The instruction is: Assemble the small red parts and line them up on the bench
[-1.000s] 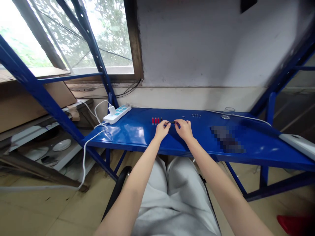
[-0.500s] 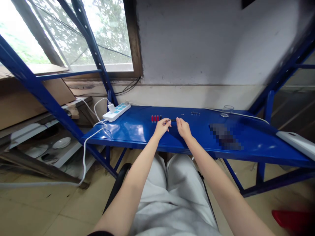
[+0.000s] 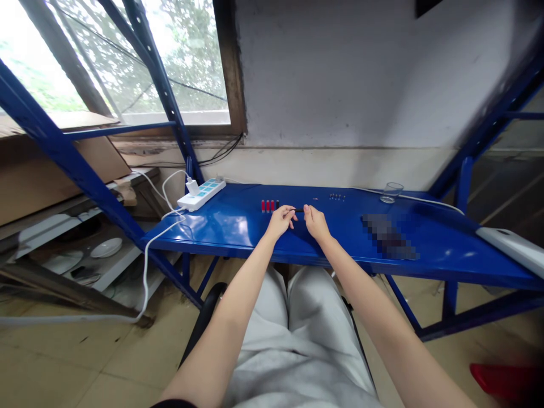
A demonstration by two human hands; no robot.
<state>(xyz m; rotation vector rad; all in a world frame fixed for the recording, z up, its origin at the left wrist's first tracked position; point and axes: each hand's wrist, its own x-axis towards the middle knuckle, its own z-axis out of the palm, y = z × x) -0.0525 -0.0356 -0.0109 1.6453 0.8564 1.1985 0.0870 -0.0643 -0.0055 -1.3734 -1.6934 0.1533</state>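
My left hand and my right hand meet over the middle of the blue metal shelf. Both pinch the ends of a small dark rod-like part held between them just above the surface. A short row of small red and dark pieces stands just left of my left hand. Further back to the right lies a cluster of several tiny dark parts. A tiny speck rests behind my right hand.
A white power strip with a plugged charger and white cable lies at the shelf's back left. A small glass stands at the back right, with a blurred-out object nearer. White plates sit on a low shelf to the left.
The view shifted slightly, so the shelf sits a little higher in the frame. My hands stay together on the small dark part, their fingers drawn closer.
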